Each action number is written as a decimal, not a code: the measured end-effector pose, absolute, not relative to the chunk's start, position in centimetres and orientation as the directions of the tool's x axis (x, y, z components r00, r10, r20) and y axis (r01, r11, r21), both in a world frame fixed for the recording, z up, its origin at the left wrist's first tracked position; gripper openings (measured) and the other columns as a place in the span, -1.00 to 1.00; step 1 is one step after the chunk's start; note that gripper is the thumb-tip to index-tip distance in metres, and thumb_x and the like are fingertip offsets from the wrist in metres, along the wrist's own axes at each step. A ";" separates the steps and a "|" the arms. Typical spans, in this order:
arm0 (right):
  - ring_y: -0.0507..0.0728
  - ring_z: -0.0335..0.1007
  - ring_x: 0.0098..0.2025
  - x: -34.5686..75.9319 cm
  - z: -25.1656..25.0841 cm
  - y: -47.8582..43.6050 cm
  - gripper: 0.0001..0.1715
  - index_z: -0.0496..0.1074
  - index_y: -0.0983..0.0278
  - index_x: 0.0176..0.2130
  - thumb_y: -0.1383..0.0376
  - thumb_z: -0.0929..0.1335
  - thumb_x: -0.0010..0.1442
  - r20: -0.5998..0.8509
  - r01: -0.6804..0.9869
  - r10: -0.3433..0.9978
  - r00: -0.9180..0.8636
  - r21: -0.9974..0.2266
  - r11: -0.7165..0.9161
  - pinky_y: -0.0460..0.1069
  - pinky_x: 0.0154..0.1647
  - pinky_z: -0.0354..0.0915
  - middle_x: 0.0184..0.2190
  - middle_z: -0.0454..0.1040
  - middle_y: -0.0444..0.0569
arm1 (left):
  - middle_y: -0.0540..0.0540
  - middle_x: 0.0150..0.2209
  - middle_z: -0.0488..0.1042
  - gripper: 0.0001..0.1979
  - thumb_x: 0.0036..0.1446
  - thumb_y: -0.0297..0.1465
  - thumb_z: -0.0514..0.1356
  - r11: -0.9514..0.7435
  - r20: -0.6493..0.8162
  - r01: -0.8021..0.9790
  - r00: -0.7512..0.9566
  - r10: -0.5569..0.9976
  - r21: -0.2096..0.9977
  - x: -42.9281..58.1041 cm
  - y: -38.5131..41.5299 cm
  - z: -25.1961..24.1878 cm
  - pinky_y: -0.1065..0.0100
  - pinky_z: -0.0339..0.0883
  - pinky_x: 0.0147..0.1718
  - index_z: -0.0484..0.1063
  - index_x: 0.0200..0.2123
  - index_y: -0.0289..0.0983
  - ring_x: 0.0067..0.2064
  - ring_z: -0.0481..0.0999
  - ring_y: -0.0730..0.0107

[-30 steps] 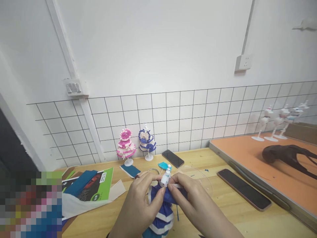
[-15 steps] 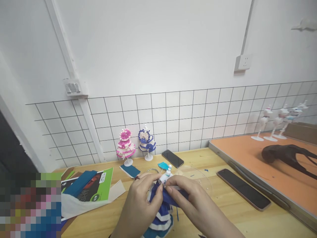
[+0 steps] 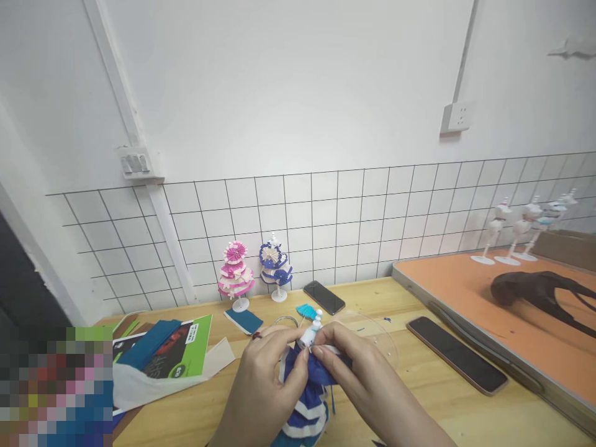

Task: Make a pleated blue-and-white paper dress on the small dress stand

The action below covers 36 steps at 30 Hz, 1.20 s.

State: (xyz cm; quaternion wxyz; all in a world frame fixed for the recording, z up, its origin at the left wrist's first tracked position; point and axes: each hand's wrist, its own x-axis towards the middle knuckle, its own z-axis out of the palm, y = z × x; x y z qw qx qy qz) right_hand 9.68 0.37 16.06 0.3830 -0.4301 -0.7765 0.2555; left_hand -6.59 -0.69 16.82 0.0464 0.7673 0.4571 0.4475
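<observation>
In front of me a miniature white dress form leans slightly, wearing a tiered blue crepe-paper skirt with white bands. My left hand is closed around its left side, thumb and fingers pinching near the waist. On the other side, my right hand pinches a blue crepe-paper strip against the waist. Both thumbs nearly meet at the front of the form. The fingertips behind it and the stand are hidden. A small turquoise pleated paper fan lies just beyond the form.
Two finished paper-dressed forms, one pink and one blue, stand by the wall. A phone lies behind my hands, another phone at right. Paper sheets lie left; an orange board carries several bare forms.
The right fingers have shifted slightly at the waist, and the blue strip below them shows more, bunched lower. The left hand keeps nearly the same grip.
</observation>
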 end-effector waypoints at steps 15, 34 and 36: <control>0.09 0.32 -0.37 9.6 16.1 0.1 -0.82 0.27 0.21 -0.38 0.27 0.20 0.26 0.398 0.504 0.866 -0.303 -0.704 0.501 -0.09 -0.44 0.21 -0.47 0.38 -0.14 | -0.05 -0.27 0.56 -0.85 0.10 -0.42 0.15 -0.581 0.642 0.642 0.175 0.747 0.501 -6.5 -0.6 16.4 0.35 0.35 -0.19 0.45 -0.24 -0.22 -0.20 0.52 0.31; 0.33 0.03 0.19 9.0 15.8 -0.1 -0.77 0.39 0.18 -0.17 0.43 0.27 0.18 0.814 0.649 0.355 -0.460 0.036 0.760 0.30 0.09 0.11 0.11 0.25 0.09 | -0.06 -0.36 0.60 -0.79 0.01 -0.22 0.18 -0.212 0.317 0.428 -0.191 0.929 0.879 -7.4 -0.1 17.0 0.39 0.42 -0.30 0.50 -0.41 -0.23 -0.27 0.56 0.26; 0.29 0.09 0.16 8.3 15.4 0.1 -0.75 0.42 0.20 -0.25 0.46 0.21 0.24 0.841 0.642 0.290 -0.457 0.086 0.762 0.31 0.09 0.06 0.06 0.31 0.08 | -0.08 -0.36 0.60 -0.79 0.00 -0.23 0.18 -0.189 0.286 0.409 -0.191 0.939 0.893 -7.3 0.0 17.0 0.38 0.42 -0.29 0.50 -0.42 -0.24 -0.26 0.57 0.25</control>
